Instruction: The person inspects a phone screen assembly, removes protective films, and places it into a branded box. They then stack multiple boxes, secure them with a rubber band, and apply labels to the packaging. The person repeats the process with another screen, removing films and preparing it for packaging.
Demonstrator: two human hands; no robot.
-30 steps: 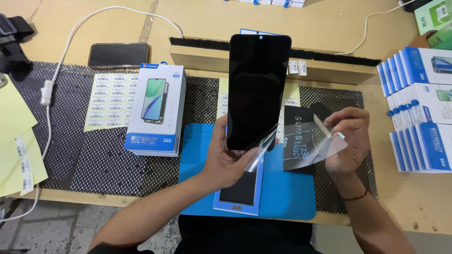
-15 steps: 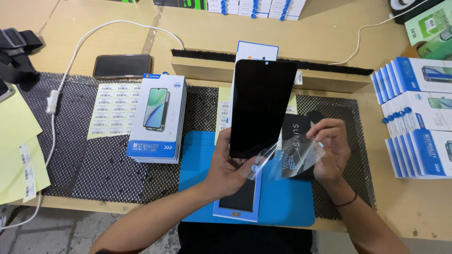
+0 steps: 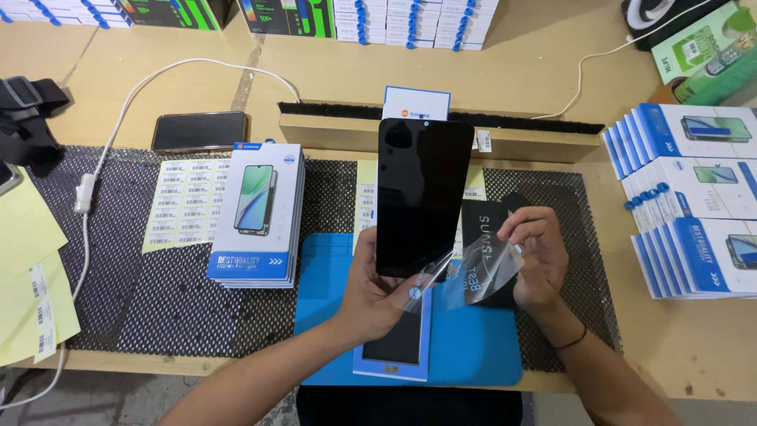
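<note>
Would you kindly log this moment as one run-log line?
left hand: holds black screen panel upright | right hand: pinches clear film | below: blue mat

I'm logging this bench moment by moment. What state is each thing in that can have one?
Black glossy phone screen panel: upright, dark, gripped at its lower edge by the left hand.
Clear protective film: partly peeled, pinched by the right hand.
Dark phone on the wooden table: flat, screen off.
White-and-blue boxes stack: closed.
White cable: slack.
</note>
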